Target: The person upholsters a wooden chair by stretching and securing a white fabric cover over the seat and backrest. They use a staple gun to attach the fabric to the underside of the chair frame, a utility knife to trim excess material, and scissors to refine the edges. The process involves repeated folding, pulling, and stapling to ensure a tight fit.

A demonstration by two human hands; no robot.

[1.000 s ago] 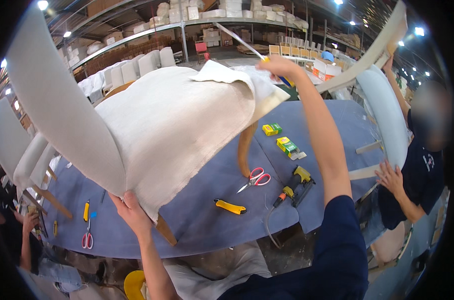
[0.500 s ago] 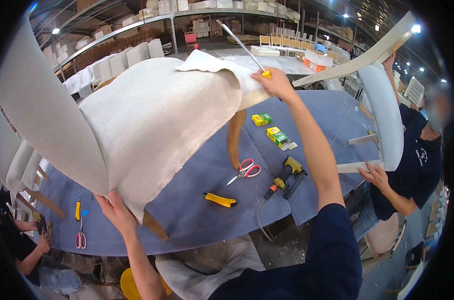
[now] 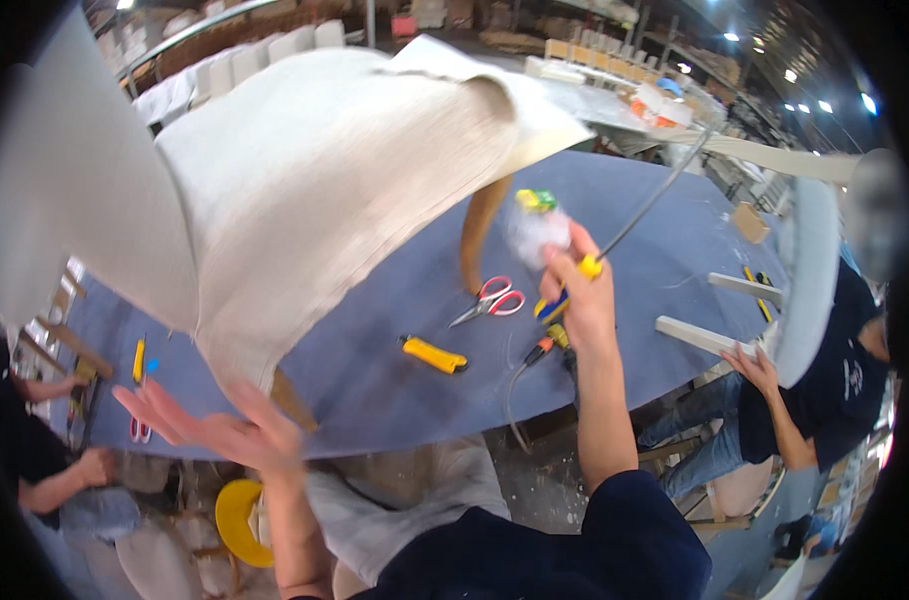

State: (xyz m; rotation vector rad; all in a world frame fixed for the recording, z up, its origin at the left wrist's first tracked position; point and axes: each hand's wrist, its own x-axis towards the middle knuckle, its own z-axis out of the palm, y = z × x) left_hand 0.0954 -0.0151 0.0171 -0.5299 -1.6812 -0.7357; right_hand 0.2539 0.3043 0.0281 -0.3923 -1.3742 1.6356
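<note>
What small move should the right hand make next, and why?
Probably bring the white fluffy wad to the fabric flap: the right hand already holds the wad alongside the long-shafted tool, and the flap lies turned back.

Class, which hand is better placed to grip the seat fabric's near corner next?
Probably the left hand: open, seemingly empty, near that fabric. The right hand holds a long-shafted tool and white fluff.
</note>
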